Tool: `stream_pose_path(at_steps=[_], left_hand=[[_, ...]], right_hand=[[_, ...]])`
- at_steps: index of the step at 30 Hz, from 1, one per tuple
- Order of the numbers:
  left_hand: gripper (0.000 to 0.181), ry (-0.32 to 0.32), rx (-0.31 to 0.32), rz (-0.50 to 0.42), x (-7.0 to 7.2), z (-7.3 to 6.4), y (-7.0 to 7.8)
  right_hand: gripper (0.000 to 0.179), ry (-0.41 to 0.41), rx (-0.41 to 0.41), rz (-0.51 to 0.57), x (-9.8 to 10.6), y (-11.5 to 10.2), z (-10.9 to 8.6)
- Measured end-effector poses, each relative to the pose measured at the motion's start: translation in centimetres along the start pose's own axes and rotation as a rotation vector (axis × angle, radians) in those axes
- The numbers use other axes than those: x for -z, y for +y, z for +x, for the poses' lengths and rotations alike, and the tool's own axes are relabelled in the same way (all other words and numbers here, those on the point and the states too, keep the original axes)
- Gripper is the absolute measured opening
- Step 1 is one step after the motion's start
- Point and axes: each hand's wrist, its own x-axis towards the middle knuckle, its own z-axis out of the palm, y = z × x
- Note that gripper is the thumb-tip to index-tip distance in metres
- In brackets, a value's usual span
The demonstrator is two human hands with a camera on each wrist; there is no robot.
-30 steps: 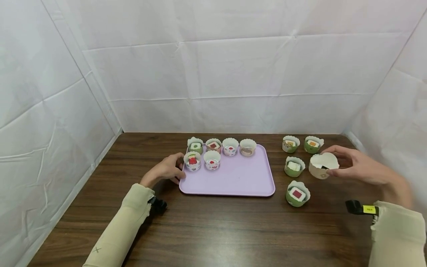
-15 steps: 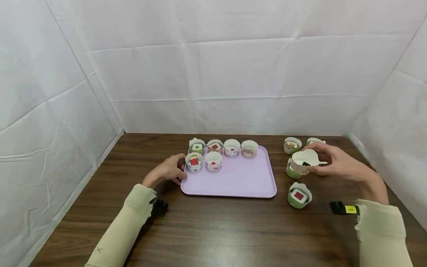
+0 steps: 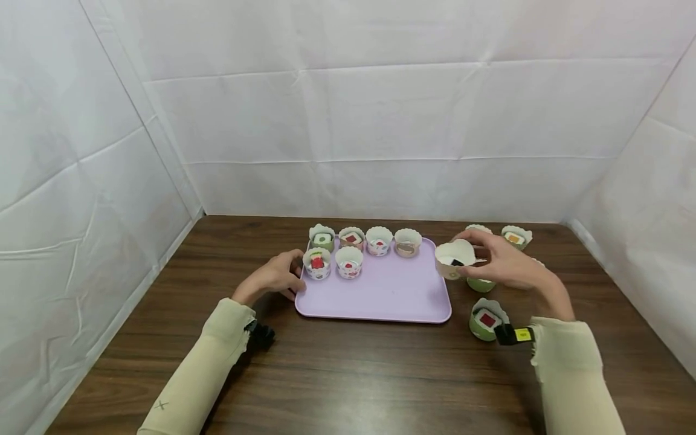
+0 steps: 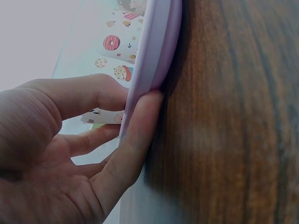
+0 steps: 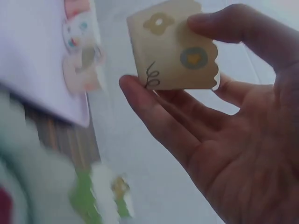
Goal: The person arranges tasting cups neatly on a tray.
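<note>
My right hand [image 3: 508,261] holds a beige paper baking cup [image 3: 447,269] over the right edge of a lilac tray [image 3: 380,304]. A small white and black piece lies in this cup. In the right wrist view, thumb and fingers grip the beige cup [image 5: 170,58] by its wall. My left hand [image 3: 276,275] is at the tray's left edge; in the left wrist view its fingers pinch the tray rim [image 4: 156,51]. Several paper cups stand on the tray, among them a white patterned cup [image 3: 348,271] and a brown cup [image 3: 408,249] at the back.
Right of the tray, several green cups with small pieces stand on the brown wooden table [image 3: 348,374]. The front green cup [image 3: 481,329] is near my right wrist, another cup [image 3: 515,237] farther back. A white cloth [image 3: 380,121] hangs behind the table.
My right hand has carried the beige cup leftward, from among the green cups to the tray's right edge. My left hand has stayed at the tray's left edge.
</note>
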Motion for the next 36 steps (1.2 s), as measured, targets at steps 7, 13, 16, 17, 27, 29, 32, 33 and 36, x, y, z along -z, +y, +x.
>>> stream_pose_path(at_steps=[7, 13, 16, 17, 27, 29, 32, 33, 36], left_hand=[[0.059, -0.001, -0.004, 0.000, -0.1, -0.1, 0.1], [0.057, -0.001, -0.001, 0.003, -0.1, -0.1, 0.1], [0.057, 0.000, 0.002, 0.003, -0.1, -0.2, 0.1], [0.057, 0.001, 0.004, 0.000, -0.1, -0.1, 0.1], [0.059, -0.002, 0.009, -0.002, 0.0, -0.1, -0.1], [0.059, -0.004, 0.005, 0.000, 0.0, -0.1, 0.0], [0.060, -0.004, 0.000, 0.003, 0.0, 0.0, 0.0], [0.060, -0.003, 0.000, 0.004, 0.0, 0.0, 0.1], [0.060, -0.001, 0.000, 0.008, 0.1, -0.1, 0.2]], right_hand=[[0.048, 0.027, -0.024, -0.032, -2.6, -0.8, 2.9], [0.053, 0.128, -0.093, -0.124, -5.3, -1.8, 5.2], [0.055, 0.175, -0.139, -0.138, -6.4, -2.3, 6.2], [0.055, 0.186, -0.148, -0.140, -6.7, -2.5, 6.5], [0.056, 0.234, -0.233, -0.087, -9.2, -3.0, 8.2], [0.057, 0.246, -0.247, -0.089, -9.7, -3.0, 8.4], [0.056, 0.265, -0.238, -0.111, -10.4, -3.0, 8.7], [0.056, 0.274, -0.229, -0.129, -10.6, -3.1, 8.7], [0.054, 0.272, -0.227, -0.130, -11.3, -3.0, 8.9]])
